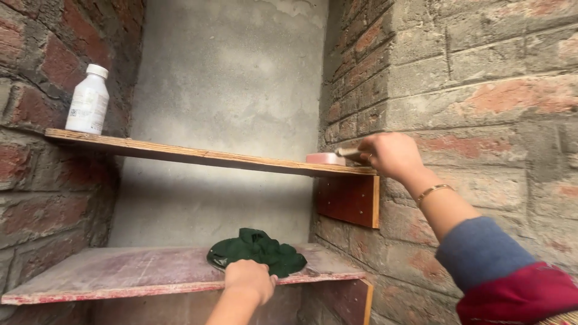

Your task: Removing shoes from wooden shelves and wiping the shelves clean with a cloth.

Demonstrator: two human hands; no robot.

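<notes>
Both hands busy in a brick alcove with two shelves

Right hand [391, 154] clamped on a small tool [350, 153] beside the pink soap bar [326, 159], 3 o'clock on the upper shelf [198, 156]. Left hand [248, 279] curls closed over the lower shelf [120, 278] edge, probably bracing, touching a green cloth [257, 251]. White bottle [88, 100] at 10 o'clock.

- The right hand [390, 155] is raised to the upper shelf [205, 157], its fingers [368, 157] closed around a small grey object [349, 153] whose kind cannot be told.
- A pink bar of soap [325, 159] lies on that shelf, just beside the grey object.
- A gold bangle [433, 191] sits on the right wrist, above a blue and red sleeve [500, 271].
- The left hand [248, 280] rests at the front edge of the lower shelf [120, 274], touching a crumpled dark green cloth [259, 251].
- A white plastic bottle [88, 101] stands upright at the far left end of the upper shelf.
- Bare brick walls [481, 72] flank the niche; its back is grey plaster [229, 78].
</notes>
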